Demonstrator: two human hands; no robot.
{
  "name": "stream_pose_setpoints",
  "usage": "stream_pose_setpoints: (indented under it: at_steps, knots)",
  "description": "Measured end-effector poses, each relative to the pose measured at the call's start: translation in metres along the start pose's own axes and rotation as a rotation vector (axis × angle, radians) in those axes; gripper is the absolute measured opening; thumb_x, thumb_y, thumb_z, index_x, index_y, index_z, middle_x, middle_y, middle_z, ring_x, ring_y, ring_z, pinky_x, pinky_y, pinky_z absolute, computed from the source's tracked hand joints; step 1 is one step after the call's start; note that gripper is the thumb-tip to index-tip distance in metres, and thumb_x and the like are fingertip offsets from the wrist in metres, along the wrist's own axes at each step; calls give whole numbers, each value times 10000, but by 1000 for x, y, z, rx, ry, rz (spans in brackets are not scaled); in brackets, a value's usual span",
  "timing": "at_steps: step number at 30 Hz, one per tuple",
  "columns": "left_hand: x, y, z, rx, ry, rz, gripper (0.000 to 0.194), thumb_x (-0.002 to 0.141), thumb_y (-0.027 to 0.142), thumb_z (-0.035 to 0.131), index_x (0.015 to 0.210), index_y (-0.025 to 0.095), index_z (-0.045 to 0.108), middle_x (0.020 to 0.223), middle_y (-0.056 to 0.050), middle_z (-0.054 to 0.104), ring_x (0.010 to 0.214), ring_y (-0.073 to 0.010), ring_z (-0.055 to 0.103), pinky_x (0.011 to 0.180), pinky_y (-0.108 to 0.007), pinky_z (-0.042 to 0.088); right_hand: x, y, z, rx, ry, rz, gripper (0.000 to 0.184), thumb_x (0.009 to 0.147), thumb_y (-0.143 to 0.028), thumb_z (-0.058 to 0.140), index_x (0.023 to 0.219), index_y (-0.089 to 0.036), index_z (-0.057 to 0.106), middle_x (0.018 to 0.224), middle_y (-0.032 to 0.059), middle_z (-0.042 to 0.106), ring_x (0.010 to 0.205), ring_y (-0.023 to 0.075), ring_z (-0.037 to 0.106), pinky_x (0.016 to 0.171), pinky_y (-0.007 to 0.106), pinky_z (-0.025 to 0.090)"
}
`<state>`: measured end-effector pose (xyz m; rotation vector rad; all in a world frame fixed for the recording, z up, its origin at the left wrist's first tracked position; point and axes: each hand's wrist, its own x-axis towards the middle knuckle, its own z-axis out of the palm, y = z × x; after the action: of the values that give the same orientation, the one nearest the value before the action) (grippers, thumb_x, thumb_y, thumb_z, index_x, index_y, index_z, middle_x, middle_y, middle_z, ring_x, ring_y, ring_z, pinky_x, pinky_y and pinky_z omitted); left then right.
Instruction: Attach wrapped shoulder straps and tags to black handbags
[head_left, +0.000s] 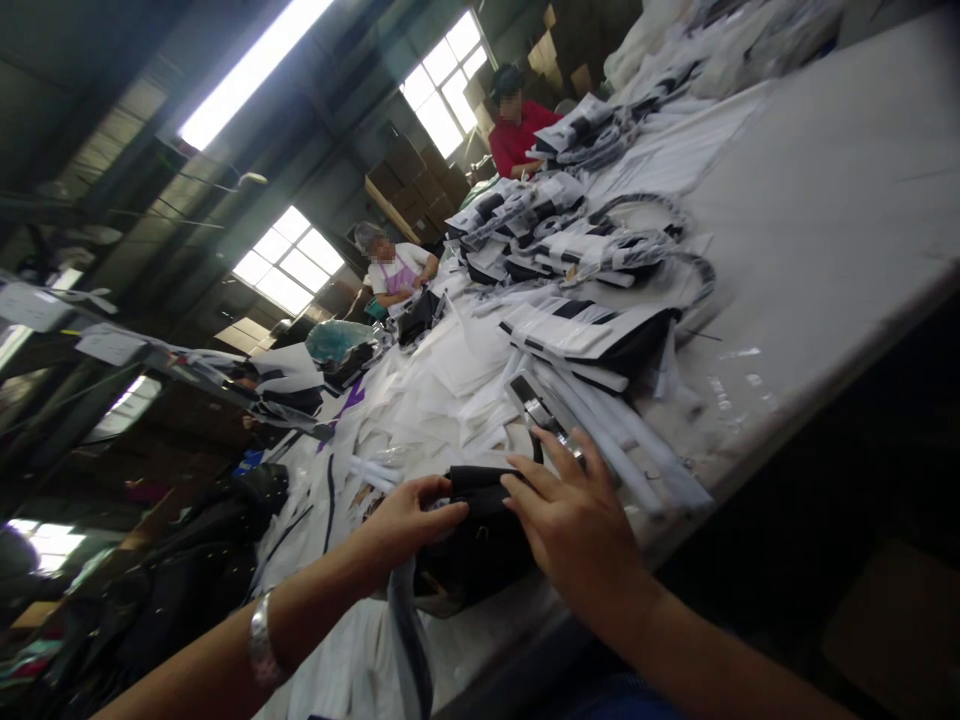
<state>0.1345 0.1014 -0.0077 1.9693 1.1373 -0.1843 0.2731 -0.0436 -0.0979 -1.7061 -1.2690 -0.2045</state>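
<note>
A black bag point(480, 545) lies near the table's front edge. My left hand point(409, 520) curls its fingers over the bag's left top edge and grips it. My right hand point(574, 520) rests on the bag's right side with fingers stretched and spread, fingertips touching its top rim. A grey strap point(409, 640) hangs from the bag toward me. A watch sits on my left wrist.
The long white table point(817, 210) carries piles of black-and-white bagged items point(592, 335) and white paper pieces point(442, 400). Two people work at the far end, one in red point(517, 125), one in a white top point(394, 270). Dark bags point(202, 560) lie heaped at left.
</note>
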Motion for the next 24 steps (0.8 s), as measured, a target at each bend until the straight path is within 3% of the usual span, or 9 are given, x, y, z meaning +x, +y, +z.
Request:
stream_pose_setpoints:
  at_steps: [2,4,6,9,11,14,16,19,24]
  knots:
    - [0,1,0,24,17,15,336,755,396,713,950,123,690,868,-43,698,803,-202,637,680,-264,467,3,-5,10,-10,-35,-30,160,885,-205,667,1025,-223,743,1162,22,733,1358,360,419,1159,662,169]
    - [-1,2,0,52,27,23,326,763,387,701,959,126,693,893,-49,706,837,-218,641,709,-280,472,-1,-6,11,-73,-111,-9,187,843,-158,698,1017,-206,748,1125,57,745,1315,396,467,1101,660,297]
    - [-3,4,1,81,39,26,326,770,383,690,975,129,699,921,-58,716,871,-235,647,738,-296,477,-8,-5,0,-164,-223,58,252,808,-98,703,1042,-180,745,981,99,773,1042,379,672,829,495,556]
    - [-5,7,2,115,51,34,312,783,374,675,975,129,699,953,-69,724,906,-250,650,777,-309,479,-17,-4,-24,-199,-307,130,271,856,-125,652,1114,-171,720,631,72,733,476,237,675,407,293,453]
    - [-6,9,3,129,55,49,306,784,366,671,974,127,695,959,-71,726,904,-250,649,780,-310,480,-15,-4,-28,-85,-275,115,241,916,-199,600,1133,-189,703,634,62,727,444,209,653,426,287,454]
    - [-4,8,4,131,63,78,298,775,351,678,966,124,694,932,-65,724,884,-241,644,764,-302,480,-4,-4,-9,164,-264,82,202,927,-189,594,1105,-191,690,927,88,751,794,244,716,721,333,545]
    - [-2,6,4,110,67,79,282,768,337,682,954,125,694,919,-58,722,878,-234,643,751,-294,478,3,-2,12,280,-303,113,176,892,-164,644,1061,-185,687,1002,82,727,966,268,670,880,386,507]
    - [-2,1,3,64,63,41,273,753,326,695,942,129,693,901,-52,717,856,-228,647,713,-281,476,5,3,32,444,-345,245,153,842,-164,705,987,-199,672,989,46,702,970,249,641,878,372,482]
    - [-7,2,6,-19,46,8,275,755,304,691,971,133,682,950,-61,721,906,-238,655,758,-292,486,1,7,36,743,-385,446,103,815,-212,721,887,-221,648,882,-22,701,868,186,650,777,289,457]
